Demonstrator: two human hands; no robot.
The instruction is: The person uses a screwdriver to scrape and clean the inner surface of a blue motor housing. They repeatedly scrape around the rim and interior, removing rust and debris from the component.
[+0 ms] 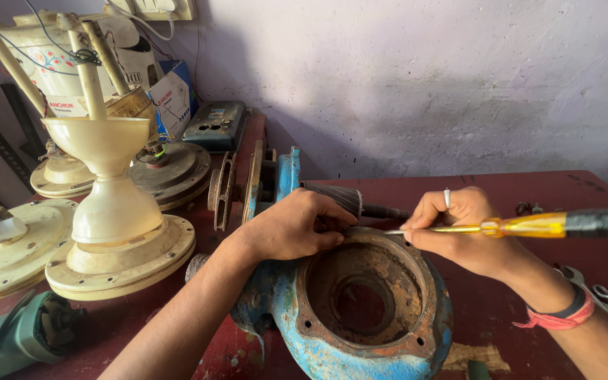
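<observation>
Inspector: Largest first. The dark red workbench [515,211] carries a rusted blue pump housing [367,309], open side up, at centre front.

Operator: And my hands?

Inspector: Your left hand [293,226] rests on the housing's far rim, fingers curled shut; whether they grip anything, I cannot tell. Your right hand [459,229] is closed around a yellow-handled screwdriver [529,225], its tip at the rim beside your left fingers.

Operator: Surroundings?

Inspector: Cream ceiling fan motors [114,239] stand left, well apart. A green power tool [15,338] lies front left.
</observation>
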